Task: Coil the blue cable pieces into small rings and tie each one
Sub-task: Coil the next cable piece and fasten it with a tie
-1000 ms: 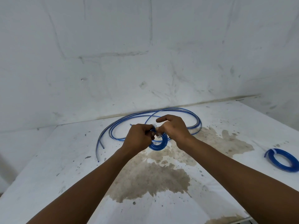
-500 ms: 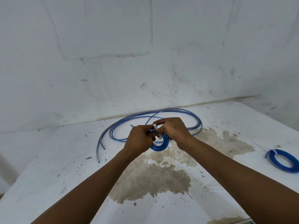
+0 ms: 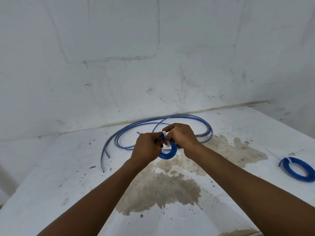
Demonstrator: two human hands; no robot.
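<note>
The small coiled ring [image 3: 167, 153] is a deep, glossy blue, and the tie [image 3: 166, 140] across it is white. The loose cable pieces [image 3: 187, 117] are a paler blue with clear, silvery streaks. The tabletop [image 3: 68, 167] is dirty white, speckled with dark flecks and blotched with a brown stain [image 3: 163, 189]. The finished ring [image 3: 297, 169] is bright blue with a white band. The wall [image 3: 119, 65] is scuffed grey-white.

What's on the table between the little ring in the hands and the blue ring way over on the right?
In the head view, only stained table lies between the held ring and the tied ring: brown blotches, nothing else.
</note>
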